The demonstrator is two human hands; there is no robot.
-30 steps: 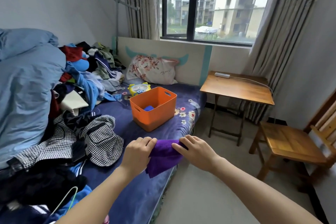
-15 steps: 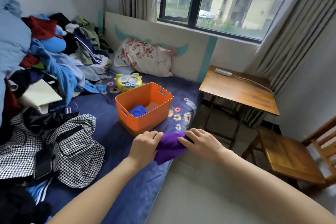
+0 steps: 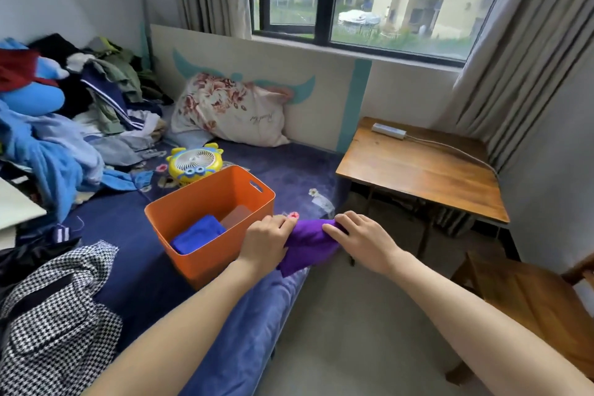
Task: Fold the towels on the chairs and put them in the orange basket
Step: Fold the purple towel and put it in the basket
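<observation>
A folded purple towel (image 3: 308,246) hangs between my two hands just right of the orange basket (image 3: 193,202), above the bed's edge. My left hand (image 3: 265,241) grips its left end, fingers curled over the top, close to the basket's right wall. My right hand (image 3: 360,239) grips the right end. Inside the basket lies a folded blue towel (image 3: 197,233). A wooden chair (image 3: 527,296) with a bare seat stands at the lower right.
The basket sits on a dark blue bed (image 3: 135,254) heaped with clothes (image 3: 58,138) at left, a checked garment (image 3: 54,309), a yellow fan (image 3: 194,162) and a floral pillow (image 3: 225,109). A wooden side table (image 3: 421,170) holds a power strip (image 3: 388,131). Grey floor (image 3: 353,331) lies below.
Both hands have carried the purple towel forward to the basket's right side. The view has moved closer to the bed and the basket.
</observation>
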